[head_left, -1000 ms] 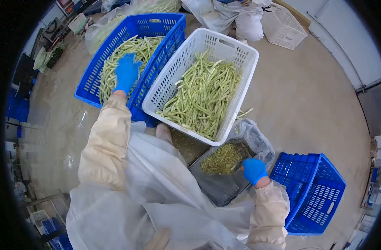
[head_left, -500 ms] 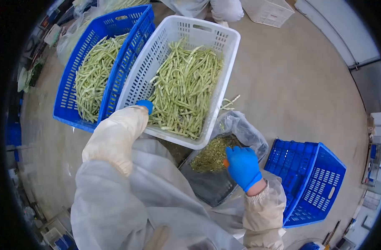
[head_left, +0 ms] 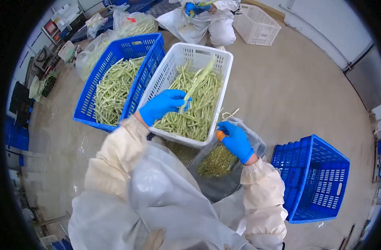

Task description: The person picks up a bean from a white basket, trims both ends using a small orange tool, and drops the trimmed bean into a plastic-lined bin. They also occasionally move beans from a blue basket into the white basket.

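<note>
Gloved in blue, my left hand is closed on a long pale green bean, which is blurred and tilted above the white crate. A heap of green beans lies in that crate. My right hand, also in a blue glove, wraps round a small tool with an orange handle; its working end does not show. Below this hand stands a dark bin lined with clear plastic, holding chopped green scraps.
A blue crate of beans stands against the white crate's left side. Stacked blue crates are at right. Across from me sits a co-worker in white clothing, wearing blue gloves, near another white crate. Plastic bags of beans lie behind.
My left hand has risen out of the white crate with a bean in it. My right hand has moved slightly up and left. The view has tilted up, showing the co-worker's hands.
</note>
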The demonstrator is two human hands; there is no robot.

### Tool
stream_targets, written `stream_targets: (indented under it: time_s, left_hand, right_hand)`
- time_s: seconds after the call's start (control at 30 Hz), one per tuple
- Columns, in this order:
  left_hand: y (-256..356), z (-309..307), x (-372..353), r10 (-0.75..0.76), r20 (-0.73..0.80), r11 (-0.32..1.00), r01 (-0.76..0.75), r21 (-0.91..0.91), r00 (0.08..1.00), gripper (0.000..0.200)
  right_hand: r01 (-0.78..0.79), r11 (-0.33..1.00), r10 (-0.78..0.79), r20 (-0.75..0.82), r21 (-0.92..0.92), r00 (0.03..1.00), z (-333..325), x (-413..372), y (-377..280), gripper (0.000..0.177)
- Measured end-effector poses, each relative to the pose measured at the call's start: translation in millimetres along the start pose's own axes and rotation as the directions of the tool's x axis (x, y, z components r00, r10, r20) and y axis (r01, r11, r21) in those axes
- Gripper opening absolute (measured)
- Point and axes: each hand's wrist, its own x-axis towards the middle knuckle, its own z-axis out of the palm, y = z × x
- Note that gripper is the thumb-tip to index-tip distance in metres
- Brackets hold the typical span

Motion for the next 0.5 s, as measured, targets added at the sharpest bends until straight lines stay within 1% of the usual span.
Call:
stream_targets:
  time_s: [0.03, 0.07, 0.1, 0.13, 0.17, 0.2, 0.23, 0.27, 0.33, 0.37, 0.43, 0.47, 0.5]
  left_hand:
    - [-4.0, 16.0, 3.6, 0.014, 0.004, 1.0, -0.014, 0.003, 1.0, 0.029]
    - [-8.9, 30.6, 9.4, 0.105, 0.01, 0.966, -0.1, -0.239, 0.994, 0.029]
    - [-13.9, 42.3, 15.6, 0.19, -0.002, 0.867, -0.169, -0.469, 0.982, 0.029]
    - [-19.4, 50.9, 22.6, 0.2, 0.007, 0.864, -0.173, -0.473, 0.98, 0.029]
    - [-25.3, 58.5, 29.9, 0.206, -0.007, 0.83, -0.179, -0.528, 0.978, 0.028]
    - [-27.4, 67.7, 34.1, 0.208, -0.024, 0.792, -0.183, -0.583, 0.978, 0.028]
    - [-29.5, 75.2, 36.7, 0.208, -0.022, 0.786, -0.181, -0.591, 0.978, 0.028]
    - [-30.5, 80.6, 39.1, 0.197, -0.01, 0.79, -0.164, -0.591, 0.98, 0.027]
    - [-31.3, 89.7, 47.2, 0.172, 0.017, 0.799, -0.13, -0.587, 0.985, 0.025]
    - [-32.2, 91.6, 48.8, 0.168, 0.019, 0.799, -0.125, -0.589, 0.986, 0.025]
    - [-29.7, 95.9, 47.1, 0.184, 0.013, 0.813, -0.145, -0.563, 0.983, 0.023]
    - [-31.2, 97.1, 48.3, 0.192, -0.002, 0.816, -0.161, -0.554, 0.981, 0.022]
    - [-30.4, 99.2, 47.1, 0.19, -0.006, 0.816, -0.161, -0.556, 0.982, 0.022]
  right_hand:
    - [0.009, 1.0, -0.009, -0.006, -0.01, 1.0, 3.0, 0.8, -2.3, 0.028]
    - [0.018, 0.989, -0.016, -0.011, 0.145, 1.0, 7.3, 1.1, -5.4, 0.031]
    - [0.024, 0.955, -0.02, -0.016, 0.297, 1.0, 11.5, 1.2, -7.1, 0.033]
    - [0.001, 0.916, 0.014, -0.034, 0.402, 0.999, 14.0, 1.4, -8.1, 0.034]
    - [-0.001, 0.921, 0.017, -0.038, 0.39, 0.999, 14.0, 2.4, -7.7, 0.034]
    - [0.041, 0.925, -0.003, -0.101, 0.377, 0.995, 13.7, 3.1, -8.0, 0.033]
    - [0.081, 0.927, -0.023, -0.16, 0.366, 0.987, 12.6, 3.4, -7.6, 0.032]
    - [0.077, 0.929, -0.019, -0.159, 0.363, 0.987, 10.8, 4.1, -7.5, 0.032]
    - [0.074, 0.977, -0.023, -0.248, 0.2, 0.969, 7.9, 7.7, -8.7, 0.027]
    - [0.07, 0.977, -0.018, -0.248, 0.201, 0.969, 6.8, 8.9, -6.5, 0.027]
    - [0.058, 0.997, -0.038, -0.295, 0.06, 0.955, 4.2, 10.4, -2.8, 0.021]
    - [0.057, 0.997, -0.037, -0.291, 0.061, 0.956, 4.8, 10.2, -2.4, 0.021]
    - [0.076, 0.997, -0.068, -0.32, 0.011, 0.945, 5.3, 10.1, -4.7, 0.019]
